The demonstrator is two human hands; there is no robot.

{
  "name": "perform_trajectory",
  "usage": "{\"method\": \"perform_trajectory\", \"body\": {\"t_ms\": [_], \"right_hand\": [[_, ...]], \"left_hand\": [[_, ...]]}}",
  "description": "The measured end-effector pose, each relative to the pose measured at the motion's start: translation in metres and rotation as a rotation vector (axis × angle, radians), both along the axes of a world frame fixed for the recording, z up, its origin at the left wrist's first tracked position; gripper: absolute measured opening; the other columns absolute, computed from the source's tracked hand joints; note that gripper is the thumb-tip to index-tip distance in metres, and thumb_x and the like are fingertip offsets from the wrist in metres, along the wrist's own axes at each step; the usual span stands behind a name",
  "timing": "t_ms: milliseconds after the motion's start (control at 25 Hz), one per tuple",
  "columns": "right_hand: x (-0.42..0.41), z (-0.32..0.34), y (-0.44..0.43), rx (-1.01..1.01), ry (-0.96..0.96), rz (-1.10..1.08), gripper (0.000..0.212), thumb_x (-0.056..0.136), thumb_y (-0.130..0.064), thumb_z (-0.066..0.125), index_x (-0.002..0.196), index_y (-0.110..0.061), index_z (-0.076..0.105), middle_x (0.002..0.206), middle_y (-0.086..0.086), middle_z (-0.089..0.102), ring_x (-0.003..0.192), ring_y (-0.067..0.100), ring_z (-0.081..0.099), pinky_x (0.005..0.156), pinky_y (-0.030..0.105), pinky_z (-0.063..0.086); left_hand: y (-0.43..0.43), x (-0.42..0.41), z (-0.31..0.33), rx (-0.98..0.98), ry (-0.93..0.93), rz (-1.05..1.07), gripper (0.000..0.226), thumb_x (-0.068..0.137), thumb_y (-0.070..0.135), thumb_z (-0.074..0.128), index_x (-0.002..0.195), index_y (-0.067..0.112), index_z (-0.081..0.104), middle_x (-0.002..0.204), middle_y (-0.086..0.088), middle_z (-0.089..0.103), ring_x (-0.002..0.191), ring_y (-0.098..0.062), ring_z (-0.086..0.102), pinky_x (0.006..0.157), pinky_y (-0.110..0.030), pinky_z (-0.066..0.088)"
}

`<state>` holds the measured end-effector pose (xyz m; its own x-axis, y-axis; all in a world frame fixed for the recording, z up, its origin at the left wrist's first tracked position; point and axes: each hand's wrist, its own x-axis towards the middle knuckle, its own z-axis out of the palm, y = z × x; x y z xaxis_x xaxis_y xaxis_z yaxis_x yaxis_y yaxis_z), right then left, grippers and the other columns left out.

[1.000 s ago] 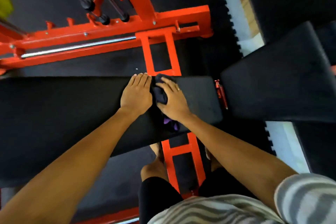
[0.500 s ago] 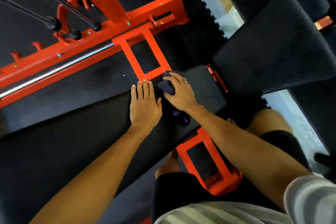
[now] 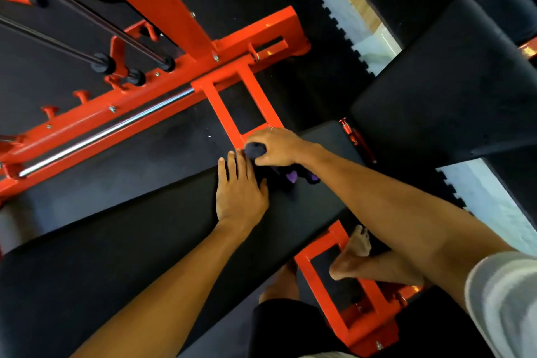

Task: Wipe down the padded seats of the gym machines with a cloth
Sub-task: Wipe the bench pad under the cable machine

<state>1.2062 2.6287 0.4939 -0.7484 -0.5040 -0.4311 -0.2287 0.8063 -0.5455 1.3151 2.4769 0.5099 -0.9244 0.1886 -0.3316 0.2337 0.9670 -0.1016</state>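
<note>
A long black padded bench seat (image 3: 139, 247) runs from lower left to the centre. My left hand (image 3: 239, 192) rests flat on it with straight fingers, near the far edge. Just to its right, my right hand (image 3: 276, 147) grips a dark blue cloth (image 3: 255, 150) at the seat's far edge; purple parts of the cloth (image 3: 292, 177) trail under my wrist. A second black padded seat (image 3: 441, 102) lies to the right, apart from the first.
An orange steel frame (image 3: 203, 73) with a chrome rod and black cables stands beyond the bench. An orange base frame (image 3: 343, 293) sits under it by my bare feet (image 3: 353, 256). Black rubber floor mats meet pale tiles (image 3: 491, 197) at right.
My right hand has gathered the cloth and slid slightly toward the seat's far edge. The left hand stays flat beside it. The view has tilted and my right foot has stepped forward.
</note>
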Motion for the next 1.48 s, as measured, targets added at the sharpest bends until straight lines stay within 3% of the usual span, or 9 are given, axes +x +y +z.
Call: {"method": "perform_trajectory", "body": {"t_ms": [160, 320, 480, 640, 800, 920, 1080, 1200, 1480], "right_hand": [[-0.015, -0.011, 0.027, 0.126, -0.05, -0.104, 0.057, 0.086, -0.041, 0.069, 0.141, -0.033, 0.056, 0.146, -0.003, 0.058, 0.13, 0.025, 0.055, 0.103, 0.035, 0.044], [-0.012, -0.023, 0.048, 0.199, -0.078, -0.316, 0.051, 0.078, -0.044, 0.068, 0.129, -0.039, 0.06, 0.135, 0.003, 0.063, 0.123, 0.032, 0.058, 0.098, 0.039, 0.048], [0.031, -0.014, 0.002, 0.01, 0.117, -0.275, 0.048, 0.079, -0.044, 0.065, 0.124, -0.028, 0.06, 0.133, -0.004, 0.061, 0.127, 0.026, 0.052, 0.105, 0.04, 0.039], [0.092, -0.021, 0.025, -0.107, 0.215, -0.317, 0.062, 0.091, -0.06, 0.052, 0.144, -0.027, 0.05, 0.156, -0.003, 0.043, 0.144, 0.02, 0.037, 0.118, 0.038, 0.028], [0.105, -0.046, 0.077, -0.024, 0.15, -0.55, 0.056, 0.095, -0.037, 0.065, 0.145, -0.019, 0.049, 0.161, 0.004, 0.038, 0.147, 0.027, 0.035, 0.121, 0.039, 0.027], [0.078, -0.046, 0.055, 0.033, 0.055, -0.737, 0.057, 0.093, -0.034, 0.065, 0.145, -0.015, 0.049, 0.159, 0.006, 0.039, 0.146, 0.031, 0.036, 0.118, 0.04, 0.029], [0.112, -0.026, 0.024, -0.044, 0.146, -0.543, 0.064, 0.085, -0.037, 0.068, 0.145, -0.021, 0.05, 0.16, 0.004, 0.039, 0.147, 0.028, 0.036, 0.118, 0.046, 0.033], [0.166, -0.027, 0.05, -0.078, 0.131, -0.434, 0.068, 0.083, -0.036, 0.069, 0.146, -0.02, 0.049, 0.161, 0.004, 0.039, 0.148, 0.026, 0.035, 0.121, 0.042, 0.028], [0.12, -0.057, 0.095, 0.091, 0.029, -0.869, 0.06, 0.093, -0.04, 0.064, 0.146, -0.014, 0.048, 0.159, 0.007, 0.04, 0.147, 0.03, 0.035, 0.119, 0.042, 0.028]], "left_hand": [[0.005, -0.002, 0.001, -0.004, 0.011, 0.012, 0.072, 0.104, 0.047, 0.024, 0.16, 0.002, 0.016, 0.165, -0.021, 0.021, 0.153, -0.036, 0.018, 0.125, -0.053, 0.009], [0.004, 0.0, 0.001, -0.014, 0.016, 0.021, 0.073, 0.104, 0.048, 0.025, 0.16, 0.002, 0.015, 0.165, -0.02, 0.022, 0.153, -0.036, 0.019, 0.125, -0.053, 0.009], [0.002, -0.002, 0.0, -0.02, 0.021, 0.011, 0.074, 0.099, 0.044, 0.011, 0.159, 0.002, 0.019, 0.164, -0.021, 0.025, 0.152, -0.036, 0.021, 0.124, -0.053, 0.011], [0.002, 0.0, 0.001, -0.036, 0.043, -0.014, 0.07, 0.102, 0.041, 0.015, 0.159, 0.002, 0.019, 0.165, -0.018, 0.024, 0.154, -0.031, 0.019, 0.125, -0.053, 0.009], [0.002, 0.003, 0.002, -0.049, 0.04, -0.089, 0.066, 0.106, 0.041, 0.023, 0.159, 0.001, 0.016, 0.166, -0.015, 0.021, 0.155, -0.028, 0.016, 0.126, -0.053, 0.005], [0.001, 0.005, 0.0, -0.074, 0.029, -0.101, 0.063, 0.108, 0.037, 0.024, 0.159, 0.001, 0.015, 0.167, -0.015, 0.019, 0.155, -0.029, 0.015, 0.126, -0.053, 0.004], [0.015, 0.008, 0.0, -0.06, -0.005, -0.134, 0.064, 0.105, 0.029, 0.032, 0.16, 0.002, 0.013, 0.168, -0.015, 0.013, 0.156, -0.032, 0.01, 0.126, -0.053, 0.001], [0.029, 0.021, -0.004, -0.046, -0.035, -0.212, 0.065, 0.105, 0.03, 0.032, 0.161, 0.003, 0.009, 0.169, -0.014, 0.007, 0.156, -0.033, 0.005, 0.126, -0.053, -0.001], [0.046, 0.035, -0.01, -0.078, -0.024, -0.243, 0.068, 0.103, 0.034, 0.034, 0.16, 0.003, 0.013, 0.168, -0.014, 0.012, 0.155, -0.033, 0.009, 0.124, -0.059, 0.005]]}}
